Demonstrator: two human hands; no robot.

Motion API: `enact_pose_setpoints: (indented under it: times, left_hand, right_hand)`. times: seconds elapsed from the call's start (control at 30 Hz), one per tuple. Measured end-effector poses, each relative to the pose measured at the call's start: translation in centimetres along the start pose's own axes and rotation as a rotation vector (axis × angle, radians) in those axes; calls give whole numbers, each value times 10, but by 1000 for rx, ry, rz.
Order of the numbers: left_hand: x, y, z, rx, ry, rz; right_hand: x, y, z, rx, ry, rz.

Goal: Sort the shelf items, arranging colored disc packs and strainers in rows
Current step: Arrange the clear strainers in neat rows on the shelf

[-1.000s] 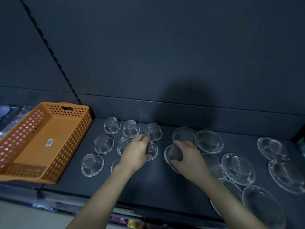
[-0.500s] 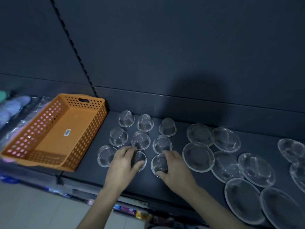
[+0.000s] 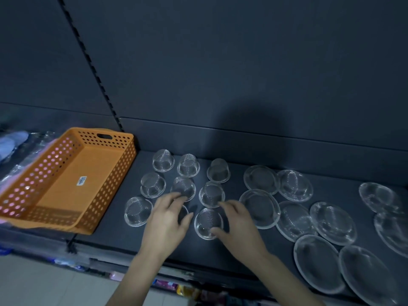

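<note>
Hands low over the shelf (image 3: 123, 237), side by side but apart, not touching. Left hand (image 3: 166, 224): palm down, fingers loosely spread and resting on a small strainer (image 3: 184, 212), which it mostly hides; we see only a sliver of rim between thumb and forefinger. Right hand (image 3: 239, 228): thumb curled to the near rim and forefinger to the far rim of the front-right strainer (image 3: 206, 221), pinching it where it sits on the shelf.

Both pieces belong to the front row of a three-by-three block of small mesh strainers (image 3: 163, 160), domes up. The block's other rows lie at 12 o'clock from the hands, and its front-left piece at 9 o'clock from the left hand.

At 3 o'clock from the right hand: wide flat strainers (image 3: 260, 208), in loose, partly overlapping rows running out to the right edge.

At 9 to 10 o'clock from the block: orange perforated basket (image 3: 114, 180), a small label on its floor. Beyond it, far left, blurred wrapped packs (image 3: 13, 146); we cannot tell their contents.
</note>
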State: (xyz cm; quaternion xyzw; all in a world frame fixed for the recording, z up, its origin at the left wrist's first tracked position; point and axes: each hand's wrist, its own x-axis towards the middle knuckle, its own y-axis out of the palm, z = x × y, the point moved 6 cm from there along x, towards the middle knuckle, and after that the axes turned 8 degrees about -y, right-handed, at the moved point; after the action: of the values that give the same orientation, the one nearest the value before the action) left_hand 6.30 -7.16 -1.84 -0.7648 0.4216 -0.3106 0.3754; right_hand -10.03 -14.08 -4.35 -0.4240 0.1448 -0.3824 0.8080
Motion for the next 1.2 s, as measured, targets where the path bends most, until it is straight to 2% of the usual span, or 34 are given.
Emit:
enact_pose_setpoints:
  times: [0.17,0.4,0.47,0.63,0.73,0.97,1.2]
  left_hand:
    - [9,12,-50,-81,148,45]
    - [33,66,-118,-136,284,248]
    - [45,85,-132,-101,304,308]
    - [70,125,-156,53,308,445]
    - [75,143,-159,111,298,497]
    - [78,161,-162,64,218,499]
    - [75,176,-179,96,231,526]
  right_hand:
    - [-16,-54,-43,-42,141,-154]
    - [-37,-117,-111,-188,334,-208]
    - [-31,-127,-126,-230,349,-175]
    - [-3,-118,-150,-362,256,129]
    - [-3,-111,-164,-369,274,228]
    - [-25,-128,-195,-410,321,167]
    - [-46,-151,-224,-395,414,74]
